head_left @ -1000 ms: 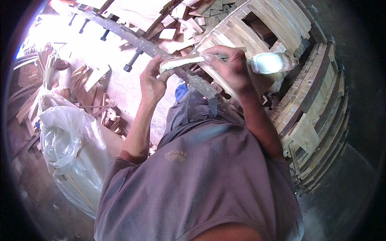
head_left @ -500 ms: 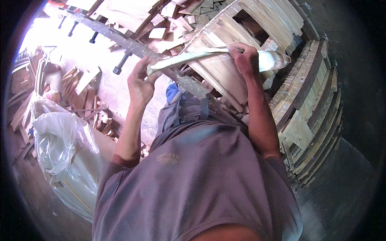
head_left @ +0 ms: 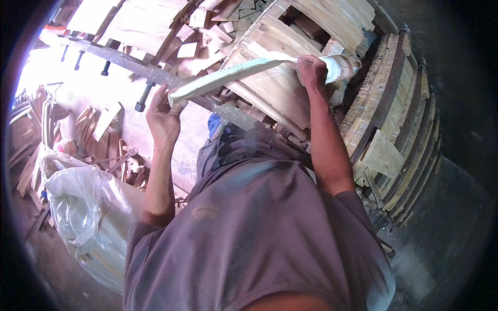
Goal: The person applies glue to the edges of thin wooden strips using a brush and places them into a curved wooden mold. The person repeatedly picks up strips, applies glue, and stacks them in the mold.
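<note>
A long, pale curved wooden slat (head_left: 233,75) stretches between both my hands, above my knees. My left hand (head_left: 163,116) supports its near left end from below, fingers curled against it. My right hand (head_left: 311,70) is closed around the slat near its far right end, where the wood flares wide and bright. Under the slat lies a sloping stack of pale planks (head_left: 280,98). My grey shirt fills the lower middle of the view.
A long metal bar with bolts (head_left: 129,62) runs across the upper left. Stacked curved staves (head_left: 394,124) rise on the right. A clear plastic sack (head_left: 83,207) and wood offcuts (head_left: 104,150) lie at the left. Dark ground is at the right.
Both hands have pushed the slat farther away from my body and upward in view. The right hand now grips nearer the slat's wide end.
</note>
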`<state>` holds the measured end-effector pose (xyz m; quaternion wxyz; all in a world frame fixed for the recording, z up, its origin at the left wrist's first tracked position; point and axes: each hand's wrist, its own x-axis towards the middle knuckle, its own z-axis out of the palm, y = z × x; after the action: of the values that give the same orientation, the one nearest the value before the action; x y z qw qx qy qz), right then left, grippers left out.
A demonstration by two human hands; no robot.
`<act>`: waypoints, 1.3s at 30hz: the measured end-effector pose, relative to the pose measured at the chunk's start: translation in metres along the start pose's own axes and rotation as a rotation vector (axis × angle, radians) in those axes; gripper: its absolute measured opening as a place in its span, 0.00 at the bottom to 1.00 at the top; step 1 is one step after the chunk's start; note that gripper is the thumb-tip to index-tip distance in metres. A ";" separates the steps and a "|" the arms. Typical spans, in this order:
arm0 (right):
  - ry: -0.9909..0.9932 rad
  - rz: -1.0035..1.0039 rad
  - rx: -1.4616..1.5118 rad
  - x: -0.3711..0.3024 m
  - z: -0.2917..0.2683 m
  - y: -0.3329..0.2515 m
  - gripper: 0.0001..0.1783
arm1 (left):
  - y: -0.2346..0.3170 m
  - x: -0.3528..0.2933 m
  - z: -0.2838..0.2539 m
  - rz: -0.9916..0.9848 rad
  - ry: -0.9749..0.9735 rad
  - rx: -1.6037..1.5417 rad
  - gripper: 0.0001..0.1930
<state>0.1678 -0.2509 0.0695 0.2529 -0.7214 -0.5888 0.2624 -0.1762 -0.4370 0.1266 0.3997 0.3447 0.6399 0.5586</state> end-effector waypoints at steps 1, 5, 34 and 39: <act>0.022 0.017 -0.032 0.002 -0.001 0.002 0.11 | 0.001 0.001 0.000 -0.012 0.008 0.013 0.30; 0.078 0.051 -0.145 0.003 -0.003 0.001 0.11 | -0.004 0.005 -0.001 0.011 -0.004 -0.018 0.30; -0.397 -0.286 0.532 -0.104 0.022 -0.121 0.10 | 0.019 0.011 0.008 0.067 -0.016 0.045 0.41; -0.327 0.383 0.785 -0.053 0.013 -0.021 0.12 | 0.004 0.008 0.002 -0.005 0.013 -0.053 0.39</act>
<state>0.1355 -0.2986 0.0782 0.3576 -0.6159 -0.3334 0.6177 -0.1783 -0.4284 0.1296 0.4058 0.3287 0.6284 0.5765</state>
